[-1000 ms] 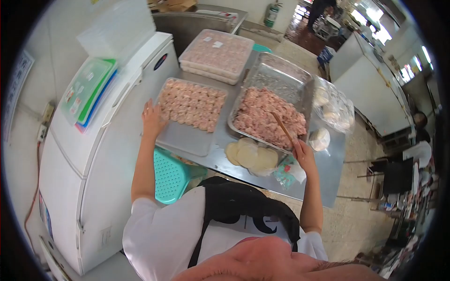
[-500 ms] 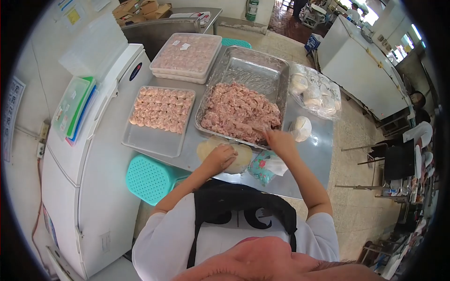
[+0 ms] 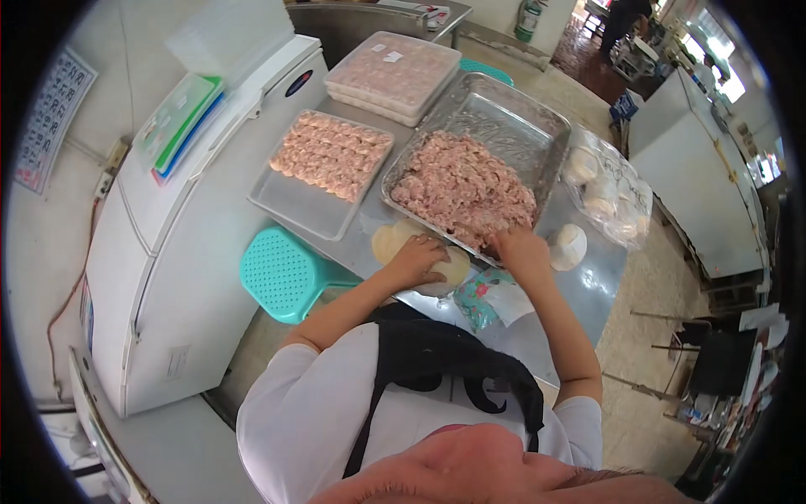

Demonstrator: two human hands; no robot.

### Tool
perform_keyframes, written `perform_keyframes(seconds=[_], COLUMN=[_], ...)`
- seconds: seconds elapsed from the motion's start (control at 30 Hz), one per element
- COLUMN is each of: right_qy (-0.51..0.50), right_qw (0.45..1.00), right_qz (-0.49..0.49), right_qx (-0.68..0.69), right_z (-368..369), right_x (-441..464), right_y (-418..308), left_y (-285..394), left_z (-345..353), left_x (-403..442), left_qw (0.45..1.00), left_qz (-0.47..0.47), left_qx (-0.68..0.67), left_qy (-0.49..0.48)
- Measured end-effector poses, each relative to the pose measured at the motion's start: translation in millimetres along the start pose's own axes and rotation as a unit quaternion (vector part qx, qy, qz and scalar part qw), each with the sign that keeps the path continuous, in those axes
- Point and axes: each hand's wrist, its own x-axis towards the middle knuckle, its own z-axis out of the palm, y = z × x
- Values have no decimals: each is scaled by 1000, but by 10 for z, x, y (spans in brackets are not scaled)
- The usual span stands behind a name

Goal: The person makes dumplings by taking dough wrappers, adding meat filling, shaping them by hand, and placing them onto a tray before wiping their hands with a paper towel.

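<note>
My left hand (image 3: 416, 262) rests over pale round dough wrappers (image 3: 393, 238) at the table's near edge, its fingers curled down onto them. My right hand (image 3: 519, 252) is at the near edge of a deep metal tray (image 3: 504, 109), with its closed fingertips down in the ground meat (image 3: 470, 181). What those fingers hold, if anything, is hidden. A clear shallow tray (image 3: 290, 202) left of the meat carries rows of small filled dumplings (image 3: 330, 154). Between my hands lies a flowered plastic packet (image 3: 477, 301) with white paper (image 3: 510, 302).
Lidded containers (image 3: 393, 71) are stacked behind the dumpling tray. Right of the metal tray are a bag of round white bundles (image 3: 606, 189) and a loose one (image 3: 568, 246). A turquoise stool (image 3: 281, 273) stands beside the white freezer (image 3: 197, 244). A person (image 3: 621, 25) is far behind.
The view has turned, so the table sits farther right and higher. My right fingers have gone deeper into the meat at the tray's near edge. My left hand stays on the wrappers.
</note>
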Motion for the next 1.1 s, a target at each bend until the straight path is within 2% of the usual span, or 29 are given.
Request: perform_keyframes(seconds=[0.13,0.23,0.33,0.43,0.47,0.53,0.63,0.73,0.8,0.83,0.87,0.9,0.93,1.0,1.1], right_qy=[-12,-64,-119,-64,-93,-85,-65,-44,-54,-70,-85,-89,-93,-85,-65], right_qw=[1000,998,991,998,994,989,985,986,984,982,980,976,972,966,962], right_qz=[-12,11,66,21,64,108,129,133,144,153,162,170,180,197,216], right_qx=[-9,16,-22,12,14,55,93,93,86,82,77,100,122,147,153], right_z=[-13,-402,-363,-3,20,18,125,-17,-76,-66,-50,-16,28,59,83], right_x=[-140,-30,28,-44,-10,47,83,160,217,199,187,176,149,116,117], right_y=[-286,-97,-12,-297,-379,-437,-414,-296,-226,-192,-188,-211,-241,-313,-401], left_y=[-154,-142,-134,-134,-140,-157,-240,-427,-594,-767,-993,-1376,-1635,-1909,-2628], left_z=[44,-29,-165,-295,-316,-333,-305,-439,-774,-912,-1045,-1090,-1298,-1630,-1604], left_x=[21,-10,-39,-2,-7,-4,-27,-142,-276,-380,-503,-674,-829,-1003,-1377], left_qw=[996,981,985,982,981,978,978,981,993,980,956,928,918,857,895], left_qz=[-21,-25,-30,-96,-102,-113,26,73,-56,-142,-225,-267,-291,-412,-382], left_qx=[-83,-187,-141,-150,-160,-178,-208,-179,-97,-90,-82,-45,-29,-40,48], left_qy=[-34,53,96,61,40,2,-14,0,37,104,170,255,269,306,228])
